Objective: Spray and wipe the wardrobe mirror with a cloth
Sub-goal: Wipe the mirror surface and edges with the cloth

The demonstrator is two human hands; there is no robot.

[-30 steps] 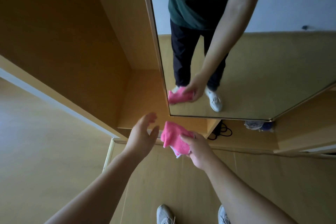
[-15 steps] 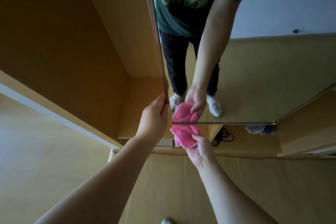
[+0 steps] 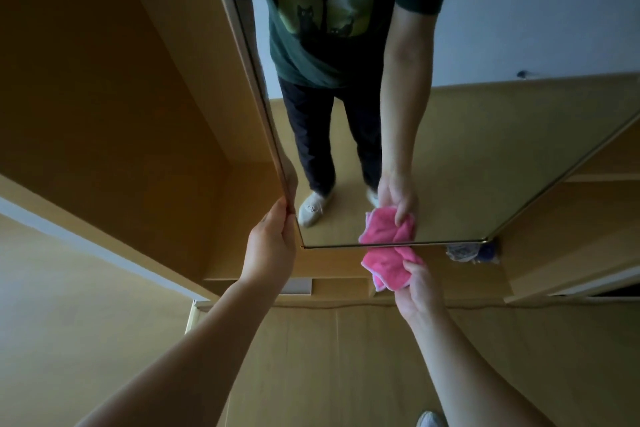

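your left hand (image 3: pixel 270 250) clasps the mirror (image 3: pixel 450 149) edge, your right hand (image 3: pixel 420 288) bunches the soft, light cloth (image 3: pixel 389 265); press flat, glass likely fragile.

The floor (image 3: pixel 346 357) is pale yellowish wood, with faint seams running away from the viewer toward the wardrobe base (image 3: pixel 339 282); that base is a low wooden ledge standing on the floor, with a small grey block (image 3: pixel 296 286) set against its front; a dark cable (image 3: pixel 346 306) lies along the floor just beside the ledge; at the bottom edge the toe of a light shoe (image 3: pixel 429 419) rests on the boards; farther right, under the mirror's lower corner, a small heap of blue and white stuff (image 3: pixel 471 252) sits on a wooden surface, too dim to identify.
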